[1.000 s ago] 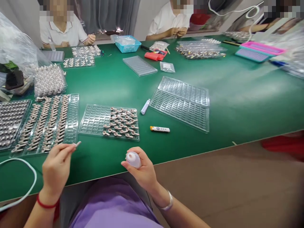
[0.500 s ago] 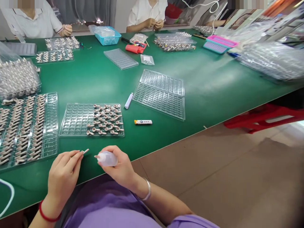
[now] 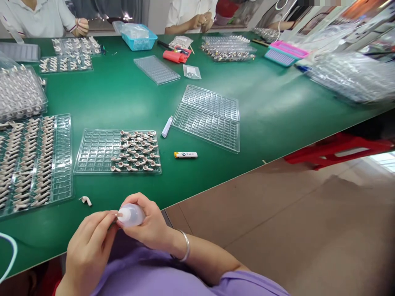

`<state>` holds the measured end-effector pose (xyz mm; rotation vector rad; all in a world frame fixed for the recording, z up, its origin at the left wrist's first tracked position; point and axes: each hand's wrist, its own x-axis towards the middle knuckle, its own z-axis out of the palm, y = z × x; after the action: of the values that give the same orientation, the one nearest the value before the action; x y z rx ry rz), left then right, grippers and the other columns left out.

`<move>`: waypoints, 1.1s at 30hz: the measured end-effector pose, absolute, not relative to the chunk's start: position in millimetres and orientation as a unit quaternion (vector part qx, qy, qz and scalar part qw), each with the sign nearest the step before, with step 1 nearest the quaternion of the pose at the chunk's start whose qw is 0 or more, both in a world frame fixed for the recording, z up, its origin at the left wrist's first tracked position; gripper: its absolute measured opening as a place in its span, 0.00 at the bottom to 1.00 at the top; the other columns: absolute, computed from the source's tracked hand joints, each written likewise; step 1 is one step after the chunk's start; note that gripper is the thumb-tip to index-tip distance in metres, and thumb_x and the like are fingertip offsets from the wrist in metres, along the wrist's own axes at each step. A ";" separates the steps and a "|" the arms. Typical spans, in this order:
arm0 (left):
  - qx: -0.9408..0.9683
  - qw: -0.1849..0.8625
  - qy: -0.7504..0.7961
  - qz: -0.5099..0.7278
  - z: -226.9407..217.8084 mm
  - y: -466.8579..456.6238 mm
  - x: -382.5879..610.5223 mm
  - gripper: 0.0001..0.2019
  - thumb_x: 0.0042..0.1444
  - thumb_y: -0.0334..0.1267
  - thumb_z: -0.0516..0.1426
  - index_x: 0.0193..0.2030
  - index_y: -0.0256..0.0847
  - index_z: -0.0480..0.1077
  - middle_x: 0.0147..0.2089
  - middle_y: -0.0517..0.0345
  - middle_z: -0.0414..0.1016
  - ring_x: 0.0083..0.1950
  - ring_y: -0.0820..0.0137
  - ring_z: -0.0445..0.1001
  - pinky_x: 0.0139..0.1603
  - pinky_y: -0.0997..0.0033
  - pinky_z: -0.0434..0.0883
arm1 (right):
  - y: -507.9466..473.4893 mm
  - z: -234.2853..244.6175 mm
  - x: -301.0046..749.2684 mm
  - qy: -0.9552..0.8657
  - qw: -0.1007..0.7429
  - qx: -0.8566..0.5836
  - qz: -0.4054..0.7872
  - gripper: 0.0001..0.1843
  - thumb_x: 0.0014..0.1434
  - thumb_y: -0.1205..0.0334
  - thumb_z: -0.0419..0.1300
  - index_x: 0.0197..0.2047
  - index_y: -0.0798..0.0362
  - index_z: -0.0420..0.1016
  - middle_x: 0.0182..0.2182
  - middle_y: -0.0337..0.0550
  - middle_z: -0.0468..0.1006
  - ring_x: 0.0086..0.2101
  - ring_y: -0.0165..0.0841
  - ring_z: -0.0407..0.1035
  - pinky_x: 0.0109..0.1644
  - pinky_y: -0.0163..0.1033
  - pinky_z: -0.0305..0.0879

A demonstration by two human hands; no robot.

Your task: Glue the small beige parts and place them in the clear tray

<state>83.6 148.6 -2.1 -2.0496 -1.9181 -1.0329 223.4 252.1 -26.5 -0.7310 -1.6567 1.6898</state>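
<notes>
My right hand (image 3: pixel 148 224) is wrapped round a small translucent squeeze bottle (image 3: pixel 132 215), its nozzle pointing left. My left hand (image 3: pixel 89 246) pinches at the nozzle tip; what is between the fingertips is too small to make out. A small pale hooked part (image 3: pixel 85 200) lies loose on the green table (image 3: pixel 123 98) just above my left hand. In front of me is a clear blister tray (image 3: pixel 98 152) with several pale parts in its right half.
A fuller tray (image 3: pixel 33 160) lies at the left, and empty clear trays (image 3: pixel 210 119) at centre right. A white tube (image 3: pixel 167 126) and a white lighter (image 3: pixel 185 155) lie between them. Other people sit at the far edge. Bagged trays (image 3: pixel 352 78) pile at the right.
The part my left hand held now lies on the table. My left hand has moved right to the bottle's nozzle. The view has shifted slightly.
</notes>
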 end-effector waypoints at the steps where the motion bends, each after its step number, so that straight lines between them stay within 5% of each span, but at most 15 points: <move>1: -0.687 0.075 -0.636 -0.342 -1.2 148.7 84.5 0.16 0.59 0.25 0.59 0.53 0.44 0.71 0.43 0.54 0.79 0.41 0.66 0.78 0.46 0.66 0.75 | 250.8 -26.2 223.9 -0.627 0.324 -0.281 0.651 0.17 0.46 0.56 0.69 0.38 0.49 0.70 0.31 0.37 0.76 0.28 0.29 0.68 0.30 0.33 0.67; 13: -0.628 -0.089 -0.675 -0.376 5.9 140.8 86.9 0.11 0.62 0.30 0.58 0.48 0.47 0.75 0.42 0.58 0.77 0.41 0.71 0.77 0.41 0.73 0.75 | 255.0 -23.3 232.5 -0.606 0.299 -0.227 0.701 0.16 0.48 0.61 0.68 0.39 0.49 0.69 0.33 0.38 0.75 0.30 0.29 0.68 0.33 0.34 0.66; 33: -0.651 -0.085 -0.653 -0.376 14.8 140.2 91.0 0.13 0.61 0.26 0.58 0.49 0.43 0.74 0.41 0.57 0.72 0.41 0.72 0.72 0.40 0.73 0.72 | 250.8 -35.3 234.9 -0.578 0.325 -0.177 0.728 0.20 0.44 0.68 0.70 0.40 0.50 0.69 0.33 0.38 0.75 0.29 0.28 0.69 0.32 0.34 0.66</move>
<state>91.0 140.2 14.8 -2.1653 -2.1720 -1.2496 234.9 250.8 -35.3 -0.4651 -1.5151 1.9082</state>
